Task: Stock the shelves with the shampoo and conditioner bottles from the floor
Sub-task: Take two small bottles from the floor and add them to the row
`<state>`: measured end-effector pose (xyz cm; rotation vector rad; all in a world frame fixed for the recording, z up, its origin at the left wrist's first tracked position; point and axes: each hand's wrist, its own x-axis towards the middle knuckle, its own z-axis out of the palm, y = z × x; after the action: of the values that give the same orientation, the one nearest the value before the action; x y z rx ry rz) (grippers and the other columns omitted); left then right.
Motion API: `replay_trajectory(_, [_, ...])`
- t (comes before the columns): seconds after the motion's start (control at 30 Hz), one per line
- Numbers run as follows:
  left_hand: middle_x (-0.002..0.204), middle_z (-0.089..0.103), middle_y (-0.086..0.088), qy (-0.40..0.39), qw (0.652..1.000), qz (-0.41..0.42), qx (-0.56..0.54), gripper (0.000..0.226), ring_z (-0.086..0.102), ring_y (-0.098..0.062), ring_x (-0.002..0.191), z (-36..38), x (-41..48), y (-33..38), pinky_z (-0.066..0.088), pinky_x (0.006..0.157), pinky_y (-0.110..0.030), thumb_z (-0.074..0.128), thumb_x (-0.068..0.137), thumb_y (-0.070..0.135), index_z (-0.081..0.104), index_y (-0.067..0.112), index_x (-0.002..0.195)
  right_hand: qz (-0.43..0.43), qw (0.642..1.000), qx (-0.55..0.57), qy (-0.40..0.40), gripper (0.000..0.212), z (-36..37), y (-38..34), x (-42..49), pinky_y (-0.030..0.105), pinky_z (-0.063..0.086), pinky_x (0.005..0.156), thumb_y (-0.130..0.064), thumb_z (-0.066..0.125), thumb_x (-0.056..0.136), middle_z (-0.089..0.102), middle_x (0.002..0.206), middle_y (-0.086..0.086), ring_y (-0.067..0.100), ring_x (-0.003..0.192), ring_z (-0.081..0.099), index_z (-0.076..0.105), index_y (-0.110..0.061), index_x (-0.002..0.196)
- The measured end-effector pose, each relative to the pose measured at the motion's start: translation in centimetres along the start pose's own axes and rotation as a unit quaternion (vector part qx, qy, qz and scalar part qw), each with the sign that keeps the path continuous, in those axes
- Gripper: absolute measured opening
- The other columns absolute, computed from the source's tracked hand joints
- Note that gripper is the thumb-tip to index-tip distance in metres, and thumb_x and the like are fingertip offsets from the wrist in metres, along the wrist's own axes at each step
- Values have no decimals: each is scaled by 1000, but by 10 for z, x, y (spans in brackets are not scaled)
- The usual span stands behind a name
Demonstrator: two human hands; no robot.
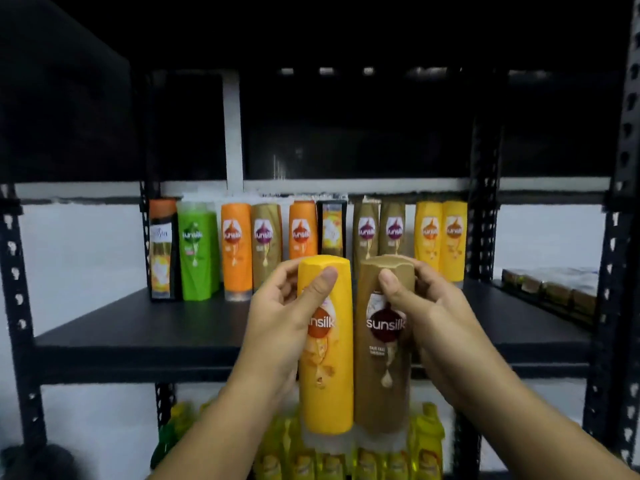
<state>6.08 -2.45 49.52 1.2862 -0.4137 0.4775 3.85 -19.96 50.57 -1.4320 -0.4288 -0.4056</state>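
Note:
My left hand (pixel 280 327) grips a yellow Sunsilk bottle (pixel 325 375) near its upper end, thumb across the front. Right beside it, my right hand (pixel 433 317) grips a brown Sunsilk bottle (pixel 382 372) the same way. Both bottles stand cap-down, side by side and touching, held in front of the black shelf board (pixel 138 327). Along the back of that shelf stands a row of bottles (pixel 304 237): a boxed one, green, orange, brown and yellow ones.
Black perforated uprights (pixel 17 306) frame the rack on both sides. Yellow bottles (pixel 426 441) crowd the shelf below. A row of small brown packs (pixel 550 289) lies on the neighbouring shelf at the right. The upper shelf is dark.

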Motion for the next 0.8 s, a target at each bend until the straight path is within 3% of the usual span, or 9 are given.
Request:
replay_trajectory(0.2, [109, 77, -9, 10, 998, 42, -48, 49, 76, -26, 97, 23, 72, 42, 61, 82, -43, 81, 81, 38, 66, 14, 121, -36, 999, 13, 9, 30, 7, -43, 66, 46, 60, 86, -37, 69, 93, 78, 102, 2, 22, 94, 76, 66, -21, 118])
replay_trajectory(0.33, [102, 78, 2, 23, 997, 67, 13, 47, 77, -17, 91, 33, 103, 42, 64, 79, -43, 81, 82, 49, 65, 24, 118, -71, 997, -23, 24, 30, 10, -44, 97, 40, 63, 79, -42, 68, 93, 77, 105, 0, 16, 91, 76, 64, -27, 118])
replay_trajectory(0.53, [107, 75, 10, 51, 995, 49, 74, 56, 75, -14, 96, 29, 123, 6, 64, 80, -47, 84, 70, 66, 65, 40, 115, -63, 993, -90, 43, 43, 8, -8, 118, 40, 62, 85, -51, 65, 92, 69, 119, -3, 14, 104, 70, 56, -33, 130])
replay_trajectory(0.67, [118, 66, 14, 21, 993, 24, 113, 53, 68, -9, 104, 17, 115, -15, 62, 86, -41, 75, 80, 61, 52, 45, 125, -55, 993, -100, 23, 52, 1, 8, 113, 22, 60, 75, -52, 63, 92, 64, 123, -12, 5, 105, 67, 47, -37, 139])
replay_trajectory(0.8, [130, 61, 17, -53, 982, -15, 182, 70, 63, -6, 115, -4, 103, -34, 59, 94, -38, 74, 76, 68, 48, 44, 136, -13, 987, -149, -55, 54, -14, 27, 97, 14, 55, 75, -49, 72, 83, 64, 123, -20, -8, 102, 65, 47, -45, 130])
